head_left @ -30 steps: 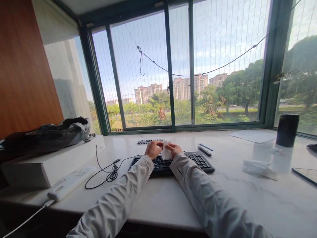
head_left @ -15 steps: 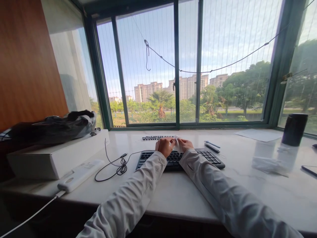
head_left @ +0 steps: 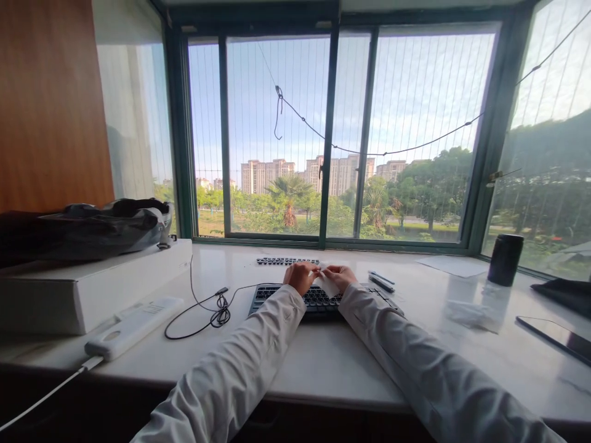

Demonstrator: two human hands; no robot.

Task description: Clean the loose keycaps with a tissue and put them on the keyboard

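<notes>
Both my hands meet over a black keyboard (head_left: 277, 296) on a white marble desk (head_left: 323, 360). My left hand (head_left: 300, 277) and my right hand (head_left: 340, 277) are closed on a small white wipe (head_left: 327, 284), held between them just above the keys. White sleeves cover both arms. A strip of loose black keycaps (head_left: 287, 261) lies behind the keyboard.
A black cable (head_left: 210, 311) coils left of the keyboard. A white power strip (head_left: 132, 326) and a white box (head_left: 92, 289) with a dark bag (head_left: 87, 229) on it stand left. Pens (head_left: 381, 281), crumpled tissue (head_left: 468, 311), paper (head_left: 452, 266), a black cylinder (head_left: 505, 259) and a phone (head_left: 554, 332) lie right.
The camera view has shifted and tilted. Both hands stay together over the keyboard, working the white wipe between their fingers.
</notes>
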